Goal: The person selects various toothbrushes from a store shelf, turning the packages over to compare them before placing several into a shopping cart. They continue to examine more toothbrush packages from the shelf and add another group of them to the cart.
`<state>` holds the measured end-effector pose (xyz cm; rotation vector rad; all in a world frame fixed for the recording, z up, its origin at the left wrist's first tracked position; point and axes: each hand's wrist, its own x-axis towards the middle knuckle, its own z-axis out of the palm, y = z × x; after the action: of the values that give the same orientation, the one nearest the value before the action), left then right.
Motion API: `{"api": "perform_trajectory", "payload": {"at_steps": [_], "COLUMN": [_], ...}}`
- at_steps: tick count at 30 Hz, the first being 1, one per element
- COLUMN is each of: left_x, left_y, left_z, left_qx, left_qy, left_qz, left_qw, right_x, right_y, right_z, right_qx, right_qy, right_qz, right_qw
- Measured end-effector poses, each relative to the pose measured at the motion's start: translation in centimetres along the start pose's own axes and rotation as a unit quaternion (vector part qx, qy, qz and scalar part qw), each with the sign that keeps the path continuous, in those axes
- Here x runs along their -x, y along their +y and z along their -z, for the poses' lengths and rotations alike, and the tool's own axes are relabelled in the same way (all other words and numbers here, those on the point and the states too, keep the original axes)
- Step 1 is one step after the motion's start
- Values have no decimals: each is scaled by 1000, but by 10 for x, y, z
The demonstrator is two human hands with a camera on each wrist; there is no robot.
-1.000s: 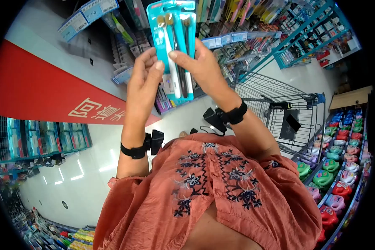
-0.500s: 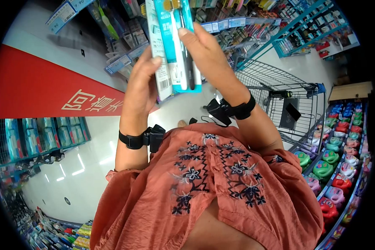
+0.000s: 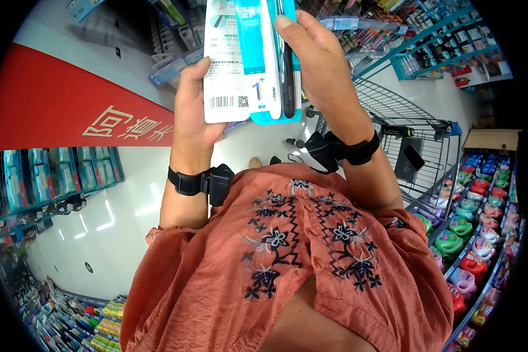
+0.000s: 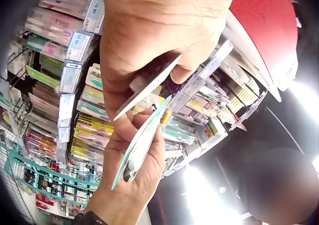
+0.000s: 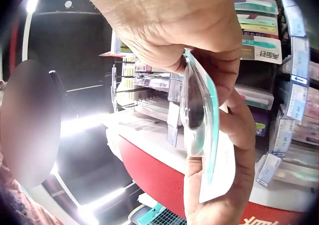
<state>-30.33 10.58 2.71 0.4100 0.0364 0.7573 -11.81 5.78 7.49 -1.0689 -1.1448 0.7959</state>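
Observation:
Two packs stand side by side in front of me, overlapping in the head view. My left hand [image 3: 190, 108] grips the left one, a white card-backed pack [image 3: 226, 88], thumb at its edge; its printed back with a barcode faces me. My right hand [image 3: 328, 70] holds a teal toothbrush pack [image 3: 255, 58], thumb on the front near a black handle. A white toothbrush and a black one show through its clear plastic; their heads are cut off by the frame's top. In the left wrist view, the left-hand pack [image 4: 149, 88] and right-hand pack [image 4: 142, 140] appear nearly edge-on.
Racks of hanging packs [image 4: 87, 105] with price tags rise ahead. A red sign panel [image 3: 58, 100] juts in at left. To the right stands a wire shopping cart [image 3: 387, 105] with a phone [image 3: 413, 156] in it. Colourful bottles [image 3: 452, 243] line the shelf at far right.
The left-hand pack has turned so its printed back faces me, and it shifted left out from the toothbrush pack. Both packs came closer, and my right hand moved right and up in view.

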Motion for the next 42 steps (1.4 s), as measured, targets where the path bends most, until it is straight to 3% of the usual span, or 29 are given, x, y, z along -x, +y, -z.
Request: {"api": "perform_trajectory", "payload": {"at_steps": [3, 10, 12, 15, 17, 22, 25, 26, 29, 30, 33, 34, 38, 41, 42], "left_x": [-1, -3, -3, -1, -3, -6, -9, -10, -14, -14, -16, -16, -16, -21, -26], "left_y": [-1, 0, 0, -4, -11, -18, -25, -31, -45, -48, -54, -56, -55, -56, -56], "left_z": [-1, 2, 0, -10, -28, -26, -26, -25, -24, -25, -26, -31, -42, -28, -27], "left_qx": [6, 17, -10, -132, -204, -527, -703, -717, -791, -796, -805, -811, -804, -665, -628], "left_qy": [-7, -21, 7, 96, 123, 138, 118, 105, 71, 73, 65, 57, 65, 125, 99], "left_qz": [1, 7, 2, -31, -68, -137, -192, -197, -243, -246, -242, -240, -217, -172, -163], "left_qw": [1000, 1000, 1000, 986, 969, 827, 674, 660, 557, 549, 537, 530, 550, 716, 754], "right_x": [0, 0, -1, 1, 2, 3, 7, 9, 15, 16, 17, 18, 21, 24, 25], "right_y": [-9, -5, -1, 2, 1, 15, 22, 28, 14, 10, 15, 20, 16, 10, 10], "right_z": [6, 3, -2, 10, 1, 9, 17, 19, 15, 17, 19, 24, 32, 39, 41], "right_qx": [62, 9, -29, 24, -16, -63, -49, -45, -169, -199, -115, -107, -164, -205, -220], "right_qy": [-21, -13, 11, -35, 15, 10, 12, 10, 32, 27, -1, -32, 5, 44, 53], "right_qz": [-5, -10, -15, -63, -49, -92, -149, -153, -187, -198, -104, -127, -146, -133, -136], "right_qw": [998, 1000, 999, 997, 999, 994, 988, 987, 967, 959, 988, 986, 976, 969, 965]}}
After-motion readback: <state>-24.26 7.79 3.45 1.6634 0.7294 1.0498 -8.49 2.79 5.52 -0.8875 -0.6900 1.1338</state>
